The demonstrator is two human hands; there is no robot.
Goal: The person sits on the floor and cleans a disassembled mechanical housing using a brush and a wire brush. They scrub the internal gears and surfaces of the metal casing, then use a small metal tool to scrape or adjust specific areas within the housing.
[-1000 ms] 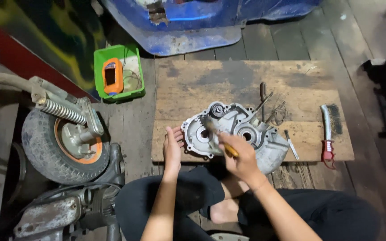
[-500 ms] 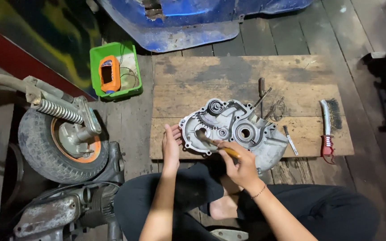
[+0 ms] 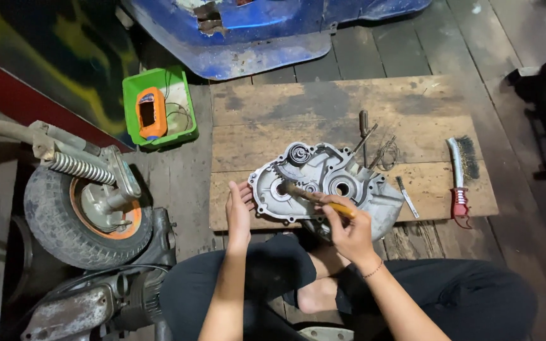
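A grey metal engine case half (image 3: 323,183) lies open side up on a worn wooden board (image 3: 349,120). My left hand (image 3: 238,211) rests with flat fingers against the case's left edge. My right hand (image 3: 347,230) grips a brush with a yellow handle (image 3: 341,209). Its dark bristle end (image 3: 287,188) sits in the round opening at the left of the case. A gear with teeth shows at the case's upper left.
A wire brush with a red handle (image 3: 459,183) lies at the board's right. A screwdriver (image 3: 364,129) and thin wire tools (image 3: 383,155) lie behind the case. A green bin (image 3: 156,110) holds an orange part. A small wheel with a spring (image 3: 90,205) stands left.
The brush tip has swept from the case's middle down and left into the round opening. My right hand shifted slightly right. The left hand stayed against the case.
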